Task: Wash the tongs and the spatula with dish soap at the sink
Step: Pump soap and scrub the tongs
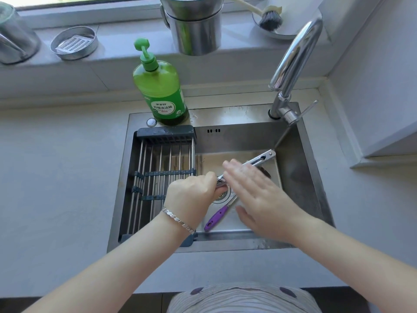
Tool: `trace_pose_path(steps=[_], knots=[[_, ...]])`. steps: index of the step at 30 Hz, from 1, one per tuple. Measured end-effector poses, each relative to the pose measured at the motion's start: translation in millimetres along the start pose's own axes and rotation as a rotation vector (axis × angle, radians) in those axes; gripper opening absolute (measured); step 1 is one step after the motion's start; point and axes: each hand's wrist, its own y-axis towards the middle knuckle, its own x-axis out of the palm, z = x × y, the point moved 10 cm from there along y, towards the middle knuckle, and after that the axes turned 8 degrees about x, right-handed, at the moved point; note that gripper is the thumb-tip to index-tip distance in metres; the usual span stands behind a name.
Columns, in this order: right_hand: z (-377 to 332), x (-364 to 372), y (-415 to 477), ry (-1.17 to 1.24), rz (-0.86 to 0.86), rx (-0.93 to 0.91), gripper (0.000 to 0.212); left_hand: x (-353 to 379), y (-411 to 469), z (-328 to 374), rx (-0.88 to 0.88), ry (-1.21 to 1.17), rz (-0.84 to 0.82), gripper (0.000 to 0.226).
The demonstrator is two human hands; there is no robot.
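Observation:
Over the steel sink my left hand grips one end of the metal tongs, which slant up to the right above the basin. My right hand lies flat with straight fingers along the middle of the tongs, covering that part. Below them, on the sink floor beside the drain, lies the spatula with a purple handle; its blade is hidden under my right hand. A green dish soap pump bottle stands on the sink's back rim, left of the faucet.
A dark roll-up drying rack spans the left part of the sink. On the windowsill stand steel pots, a round tin and a dish brush. Grey counter lies on both sides; a wall rises at right.

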Motion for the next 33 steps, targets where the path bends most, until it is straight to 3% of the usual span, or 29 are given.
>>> trace_pose_path(steps=[2,5,10,14,18,23,26,28,29,31,33], knots=[[3,5,-1,-0.024,-0.013,-0.001,0.06,-1,-1,2,0.013,-0.005,0.012,0.058],[35,3,4,-0.082,-0.005,0.182,0.061,-1,-1,5,0.029,-0.031,-0.017,0.046],[7,15,0,-0.062,-0.039,0.029,0.064,-1,-4,13,0.039,-0.074,-0.029,0.043],[34,10,7,-0.086,-0.017,0.213,0.066,-1,-3,11,0.036,-0.082,-0.056,0.043],[-3,17,0,-0.012,-0.044,-0.013,0.062,3,-7,11,0.019,-0.122,-0.084,0.042],[43,4,6,0.023,0.039,0.276,0.06,2,-5,4,-0.004,-0.137,-0.09,0.045],[-2,8,-5,0.082,0.035,0.034,0.057,14,-9,2,-0.053,-0.193,-0.154,0.047],[7,8,-5,0.079,0.02,0.023,0.057,23,-12,-1,-0.167,-0.382,-0.261,0.049],[23,6,-4,0.072,0.031,0.086,0.058,35,-17,-2,-0.301,-0.578,-0.409,0.047],[42,1,-3,0.114,0.032,0.189,0.057,58,-42,13,-0.735,-1.223,-0.697,0.039],[27,1,-6,0.165,-0.015,0.104,0.057,64,-61,44,-1.061,-1.732,-0.927,0.036]])
